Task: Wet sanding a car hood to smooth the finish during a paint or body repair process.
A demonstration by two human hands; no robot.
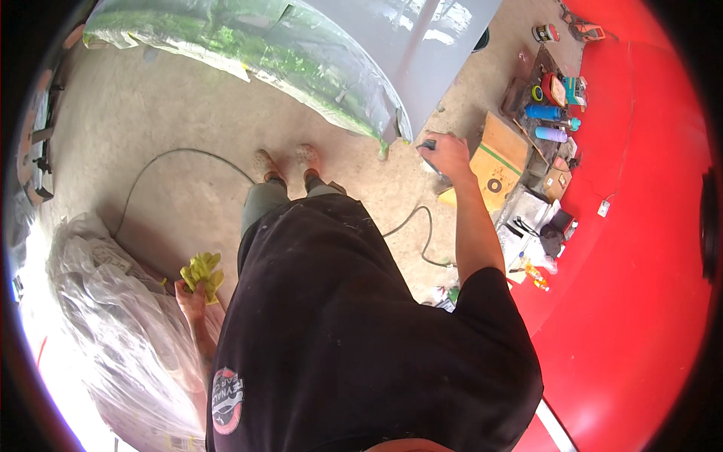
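Two hands: left grips one yellow cloth, right one sander.

- Black short-sleeved shirt; round red-and-white badge at seven o'clock on it
- Grey-green trousers
- Dusty tan shoes toward twelve o'clock; bare forearms

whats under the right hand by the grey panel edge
A dark sanding tool shows partly beneath the right hand, against the glossy grey panel. The fingers cover most of it; its pad is hidden.
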